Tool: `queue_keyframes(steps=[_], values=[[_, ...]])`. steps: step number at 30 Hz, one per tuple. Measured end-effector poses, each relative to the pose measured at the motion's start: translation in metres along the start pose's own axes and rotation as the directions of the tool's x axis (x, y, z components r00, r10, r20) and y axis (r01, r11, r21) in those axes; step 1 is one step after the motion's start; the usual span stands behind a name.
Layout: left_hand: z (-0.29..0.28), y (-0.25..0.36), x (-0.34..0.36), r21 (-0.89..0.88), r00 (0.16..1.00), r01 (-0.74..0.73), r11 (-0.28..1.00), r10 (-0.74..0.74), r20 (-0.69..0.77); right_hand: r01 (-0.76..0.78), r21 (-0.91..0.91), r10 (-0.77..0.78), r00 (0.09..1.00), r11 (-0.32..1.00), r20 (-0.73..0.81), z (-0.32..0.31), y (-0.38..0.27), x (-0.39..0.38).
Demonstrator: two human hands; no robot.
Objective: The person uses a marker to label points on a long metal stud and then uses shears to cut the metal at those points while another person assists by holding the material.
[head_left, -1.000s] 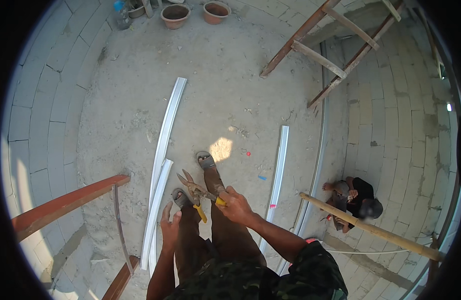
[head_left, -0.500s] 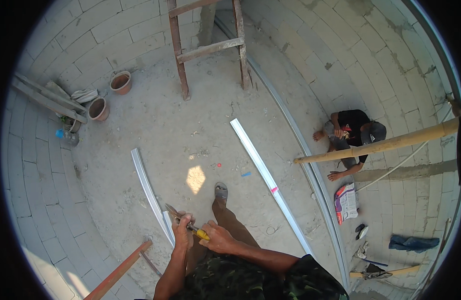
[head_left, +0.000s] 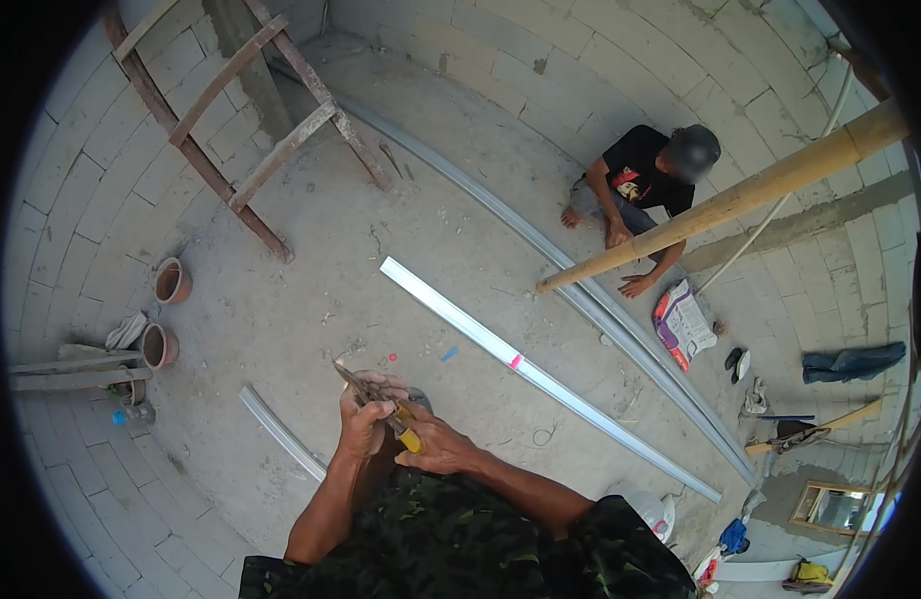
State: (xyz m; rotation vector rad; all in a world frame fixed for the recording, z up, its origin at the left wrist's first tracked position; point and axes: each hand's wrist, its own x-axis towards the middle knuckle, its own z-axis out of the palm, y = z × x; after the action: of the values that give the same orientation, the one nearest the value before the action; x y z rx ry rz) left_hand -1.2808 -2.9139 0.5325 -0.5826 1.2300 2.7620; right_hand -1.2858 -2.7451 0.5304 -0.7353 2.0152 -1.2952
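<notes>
Both of my hands meet in front of my chest on a pair of metal snips (head_left: 372, 396) with yellow handles. My left hand (head_left: 363, 419) wraps the blade end and a small piece of metal there. My right hand (head_left: 435, 449) grips the yellow handle ends. The snips' pointed jaws stick out up and to the left. Far below them lies the concrete floor (head_left: 310, 299), with a short metal channel (head_left: 279, 431) to the left of my arm.
A long metal channel (head_left: 540, 374) lies diagonally on the floor. A person (head_left: 640, 185) in a black shirt crouches by the block wall. A bamboo pole (head_left: 730, 200) crosses at right. A wooden ladder (head_left: 251, 130) and clay pots (head_left: 171, 282) stand at left.
My view has swung round, so the ladder, pots and crouching person sit elsewhere in frame. My hands stay closed on the snips and have come closer together.
</notes>
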Motion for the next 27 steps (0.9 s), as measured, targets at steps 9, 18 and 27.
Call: queue_keyframes(steps=[9, 18, 27], values=[[0.04, 0.016, 0.135, 0.13, 0.919, 0.278, 0.952, -0.303, 0.25, -0.211, 0.133, 0.236, 0.947, 0.968, -0.218, -0.061, 0.02, 0.048], [0.014, 0.073, 0.293, 0.687, 0.801, 0.308, 0.658, -0.569, 0.187, -0.475, 0.61, 0.762, 0.52, 0.634, -0.387, -0.166, 0.041, 0.06], [0.032, 0.125, 0.429, 0.858, 0.897, 0.217, 0.466, -0.443, 0.014, -0.36, 0.886, 0.956, 0.13, 0.293, -0.264, -0.191, 0.109, 0.026]])
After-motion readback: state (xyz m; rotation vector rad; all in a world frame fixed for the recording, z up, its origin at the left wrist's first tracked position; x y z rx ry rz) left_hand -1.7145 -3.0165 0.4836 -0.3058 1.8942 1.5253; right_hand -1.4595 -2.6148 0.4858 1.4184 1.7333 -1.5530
